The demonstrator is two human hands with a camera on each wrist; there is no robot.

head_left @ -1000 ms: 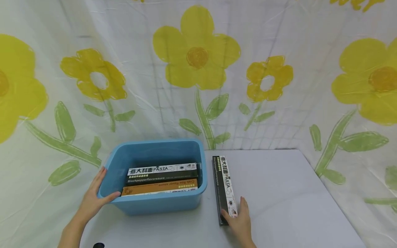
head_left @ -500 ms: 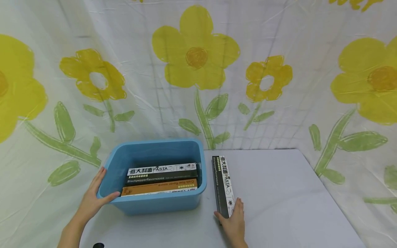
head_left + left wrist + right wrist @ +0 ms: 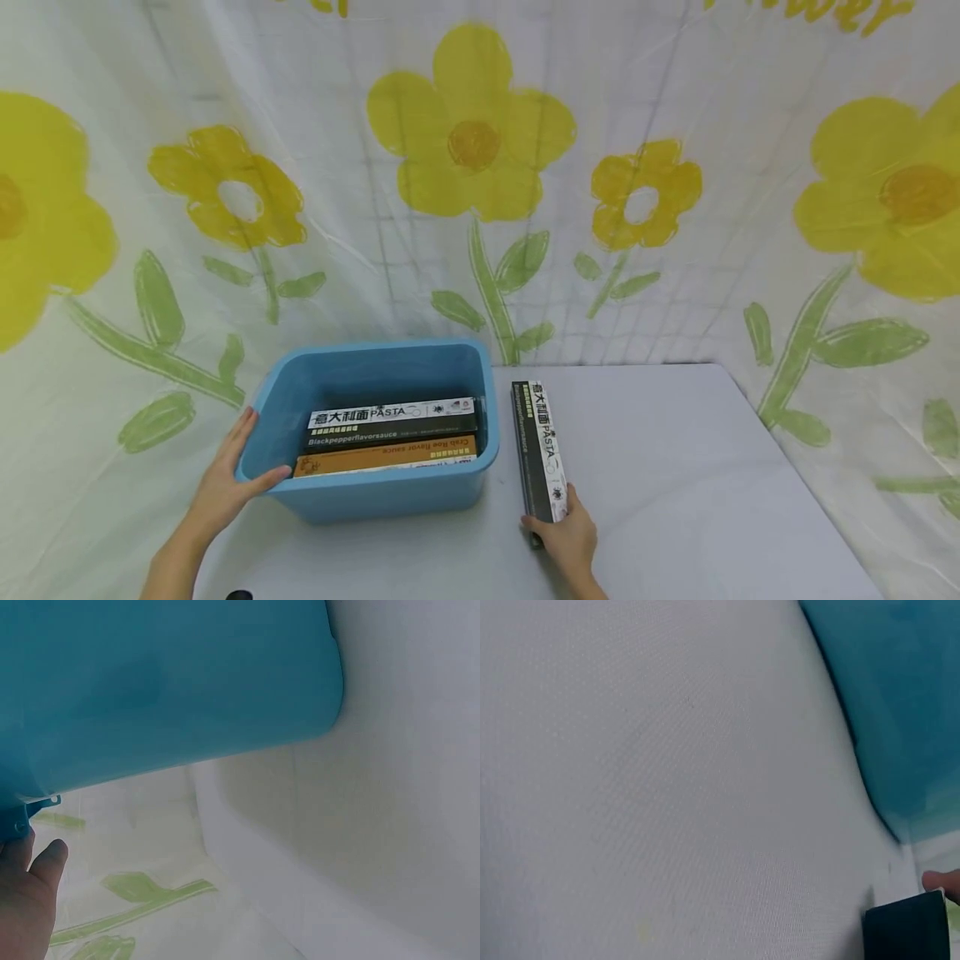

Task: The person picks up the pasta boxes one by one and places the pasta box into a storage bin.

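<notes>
A blue plastic bin [image 3: 375, 498] stands on the table's left side. My left hand [image 3: 219, 490] rests on its near left corner, the thumb along the front rim, fingers straight along the left side; the left wrist view shows fingertips at the rim. To the bin's right, a long black-and-white pasta box [image 3: 538, 450] points away from me. My right hand [image 3: 568, 533] grips its near end, thumb on the left side and fingers on the right. In the right wrist view the box's dark end [image 3: 907, 930] and a fingertip show at lower right.
Inside the bin lie a black pepper pasta box [image 3: 390, 423] and an orange crab roe box [image 3: 386, 455], with a white-edged box at the front. A small black round object [image 3: 239, 595] is at the bottom edge. A flowered curtain [image 3: 480, 275] hangs behind the white table [image 3: 675, 467].
My right hand has moved slightly left, its thumb going from the box's top to its left side. The left hand stays on the bin. The head view has tilted up slightly.
</notes>
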